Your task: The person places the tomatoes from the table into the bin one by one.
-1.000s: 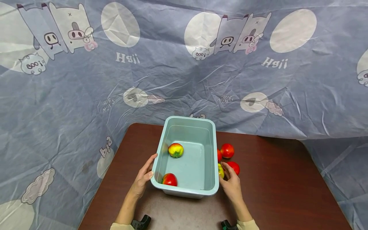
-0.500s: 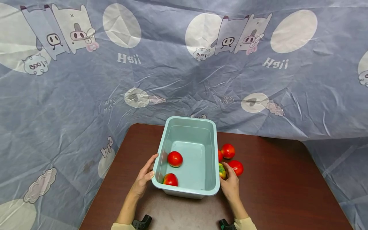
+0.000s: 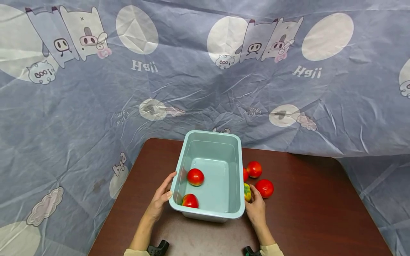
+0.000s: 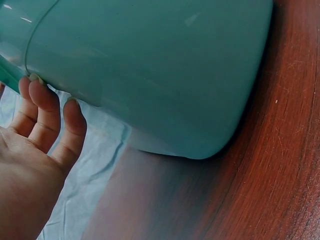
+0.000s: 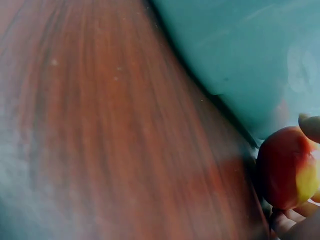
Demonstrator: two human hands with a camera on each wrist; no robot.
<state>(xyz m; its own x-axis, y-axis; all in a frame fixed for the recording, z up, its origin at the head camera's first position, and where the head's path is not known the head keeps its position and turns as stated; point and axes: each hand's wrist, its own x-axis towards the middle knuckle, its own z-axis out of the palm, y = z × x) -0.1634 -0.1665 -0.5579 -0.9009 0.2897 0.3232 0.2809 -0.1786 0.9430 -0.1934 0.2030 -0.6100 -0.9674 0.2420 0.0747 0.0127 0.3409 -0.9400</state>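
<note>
A pale blue-green plastic bin [image 3: 208, 209] stands on the table, with two red tomatoes inside: one tomato [image 3: 195, 177] at its left middle, another tomato [image 3: 190, 201] in the near left corner. My left hand [image 3: 157, 199] holds the bin's left rim, thumb on the edge and fingertips [image 4: 45, 95] against the outer wall. Beside the right wall, my right hand [image 3: 256, 209] grips a red-and-yellow tomato [image 5: 285, 167] with a green leafy top. The bin's rim hides part of this tomato in the head view.
A red tomato [image 3: 264, 188] lies just right of my right hand. Farther back are another tomato [image 3: 254, 169] and one tomato [image 3: 245, 174] partly hidden by the bin. The brown table [image 3: 314, 209] extends right; a patterned grey-blue cloth [image 3: 205, 89] hangs behind it.
Inside the bin, the middle tomato has rolled nearer, now showing its red side instead of its leafy top. The tomato right of my right hand has shifted right, and my hand has moved slightly nearer.
</note>
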